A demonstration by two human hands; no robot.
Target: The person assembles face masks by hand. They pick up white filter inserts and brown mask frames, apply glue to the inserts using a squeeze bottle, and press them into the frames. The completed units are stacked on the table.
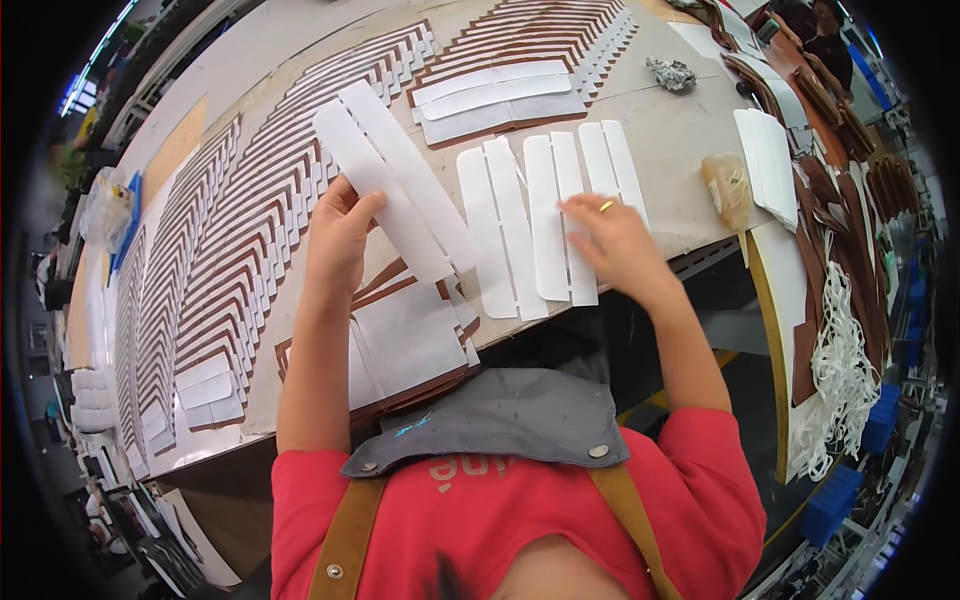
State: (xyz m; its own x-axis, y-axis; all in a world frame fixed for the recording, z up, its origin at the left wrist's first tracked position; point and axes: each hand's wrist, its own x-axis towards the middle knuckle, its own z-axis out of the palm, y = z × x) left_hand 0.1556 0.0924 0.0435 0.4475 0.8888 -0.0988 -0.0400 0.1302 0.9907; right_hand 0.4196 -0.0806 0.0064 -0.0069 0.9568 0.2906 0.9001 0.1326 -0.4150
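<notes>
My left hand (342,232) grips a long white panel (392,165) between thumb and fingers. This panel has a slit line along its length and is held tilted above the table. My right hand (622,245), a ring on one finger, rests its fingertips on a white panel (548,215) lying on the table; thumb and fingers are apart. More white panels, one to the left (487,225) and one to the right (612,165), lie beside it, partly overlapping. Close to my body sits a stack of brown pieces with whitish sheets (412,335), below the held panel.
Long overlapping rows of brown-edged white pieces (255,225) cover the left and far table (685,190). A crumpled silvery lump (670,74) and a yellowish translucent block (726,190) sit at right. White cords (845,360) and brown strips hang beyond. Another person (825,45) is far right.
</notes>
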